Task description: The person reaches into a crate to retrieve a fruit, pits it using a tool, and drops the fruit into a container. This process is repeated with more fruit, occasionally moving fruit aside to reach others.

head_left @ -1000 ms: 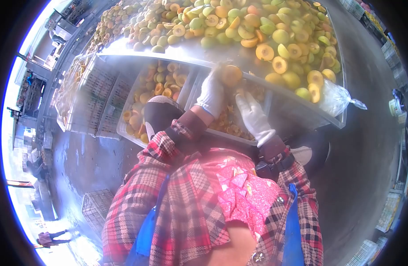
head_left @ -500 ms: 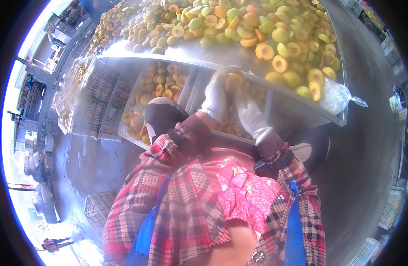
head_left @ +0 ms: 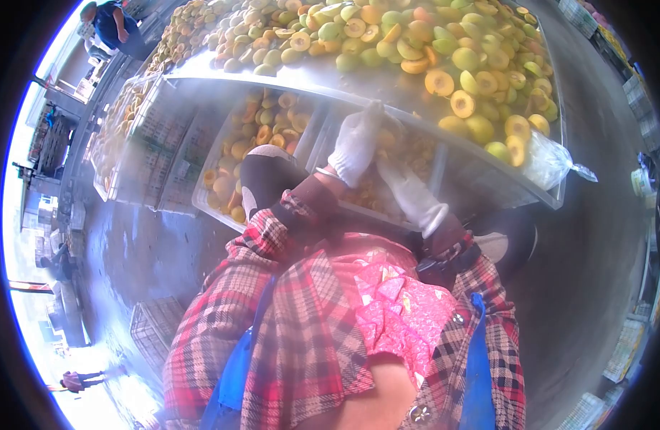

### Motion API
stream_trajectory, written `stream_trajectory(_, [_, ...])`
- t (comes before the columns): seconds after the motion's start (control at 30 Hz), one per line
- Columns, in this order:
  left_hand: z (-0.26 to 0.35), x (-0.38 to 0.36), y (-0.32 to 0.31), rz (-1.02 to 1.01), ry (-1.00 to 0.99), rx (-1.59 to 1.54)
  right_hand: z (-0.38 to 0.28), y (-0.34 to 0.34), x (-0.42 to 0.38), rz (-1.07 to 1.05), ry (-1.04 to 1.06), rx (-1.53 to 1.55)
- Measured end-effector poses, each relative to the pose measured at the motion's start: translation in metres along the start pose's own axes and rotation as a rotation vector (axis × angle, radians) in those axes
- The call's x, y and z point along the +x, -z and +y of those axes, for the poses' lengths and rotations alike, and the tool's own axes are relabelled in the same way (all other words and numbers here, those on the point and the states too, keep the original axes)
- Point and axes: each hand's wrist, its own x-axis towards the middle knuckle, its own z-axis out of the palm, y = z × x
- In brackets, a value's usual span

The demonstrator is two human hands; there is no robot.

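Note:
My left hand (head_left: 357, 143), in a white glove, is at the near rim of the metal table (head_left: 308, 86), its fingers pressed together around something I cannot make out. Close by on the right, my right hand (head_left: 409, 190), also gloved, reaches up to a hazy fruit piece (head_left: 391, 132) between the hands; its fingertips are blurred. Below both hands stands a crate of small cut pieces (head_left: 369, 193). Halved yellow-green fruits (head_left: 462, 104) are heaped on the table beyond.
A crate of fruit halves (head_left: 262, 129) stands left of my hands, beside stacked crates (head_left: 154, 147). A clear plastic bag (head_left: 548, 159) lies at the table's right corner. One person (head_left: 113, 25) stands at the upper left; another (head_left: 75, 381) is at the lower left.
My left hand has turned and its fingers have closed up at the rim. The fruit half between my hands shows less clearly. A person has come into view at the upper left.

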Motion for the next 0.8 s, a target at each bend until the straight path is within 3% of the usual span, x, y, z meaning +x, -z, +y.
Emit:
stream_trajectory(0.1, [0.01, -0.004, 0.004, -0.073, 0.005, 0.24, -0.02, -0.001, -0.011, -0.089, -0.207, 0.088])
stream_trajectory(0.17, [0.001, 0.003, 0.017, -0.301, -0.231, 0.425, -0.037, -0.007, -0.016, -0.154, -0.608, 0.358])
stream_trajectory(0.23, [0.018, -0.011, 0.011, -0.304, -0.007, 0.278, -0.026, -0.001, -0.012, -0.304, -0.666, 0.488])
stream_trajectory(0.27, [0.006, -0.006, 0.019, -0.322, -0.088, 0.349, -0.01, 0.007, -0.008, -0.414, -0.674, 0.644])
stream_trajectory(0.3, [0.017, -0.014, 0.018, -0.338, -0.089, 0.121, -0.006, 0.007, -0.007, -0.506, -0.669, 0.778])
stream_trajectory(0.37, [0.008, -0.017, 0.017, -0.179, -0.036, -0.181, -0.012, 0.0, -0.004, -0.573, -0.65, 0.875])
stream_trajectory(0.43, [0.016, -0.024, 0.015, 0.035, 0.116, -0.331, -0.011, -0.004, 0.0, -0.557, -0.652, 0.844])
stream_trajectory(0.5, [0.016, -0.021, 0.014, 0.117, 0.123, -0.339, -0.014, -0.002, 0.0, -0.535, -0.644, 0.822])
stream_trajectory(0.57, [0.014, -0.017, 0.026, 0.223, 0.182, -0.498, -0.013, -0.003, -0.002, -0.673, -0.662, 0.858])
stream_trajectory(0.6, [0.017, -0.015, 0.045, 0.085, 0.154, -0.691, -0.012, -0.003, -0.006, -0.643, -0.706, 0.808])
stream_trajectory(0.67, [0.018, -0.002, 0.081, 0.374, -0.029, -0.606, -0.013, -0.007, -0.005, -0.664, -0.661, 0.793])
stream_trajectory(0.73, [0.04, -0.016, 0.119, 0.367, -0.126, -0.795, -0.015, -0.008, -0.005, -0.608, -0.624, 0.792])
stream_trajectory(0.77, [0.037, -0.023, 0.152, 0.402, -0.205, -0.466, -0.017, -0.008, -0.006, -0.562, -0.607, 0.791])
stream_trajectory(0.8, [0.05, -0.03, 0.163, 0.586, -0.161, -0.459, -0.013, -0.003, -0.006, -0.542, -0.586, 0.791])
